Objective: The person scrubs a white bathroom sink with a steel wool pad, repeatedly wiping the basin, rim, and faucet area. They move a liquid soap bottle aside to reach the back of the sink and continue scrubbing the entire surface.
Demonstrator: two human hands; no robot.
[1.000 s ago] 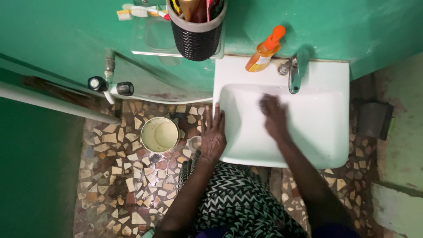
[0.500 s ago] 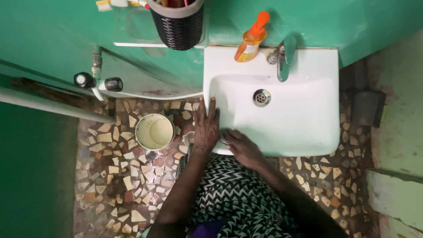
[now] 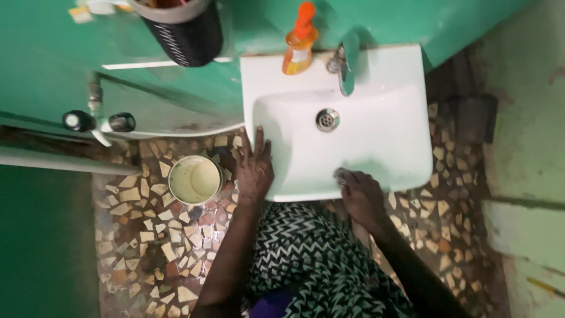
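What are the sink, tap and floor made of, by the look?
Sink: likely glazed ceramic; white, smooth, thick rounded rim with soft sheen. Tap: metal, probably chromed; grey and reflective. Floor: broken-tile or stone mosaic set in dark mortar; irregular cream, tan and reddish chips. The left hand rests flat on the rim.

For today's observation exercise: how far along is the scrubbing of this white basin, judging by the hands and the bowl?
Done: nothing shows clearly as finished; the sink looks white around the drain. In hand: the right hand presses something greyish, blurred, on the near rim, while the left hand rests flat on the left edge. Left: the tap runs no visible water, so rinsing isn't under way.
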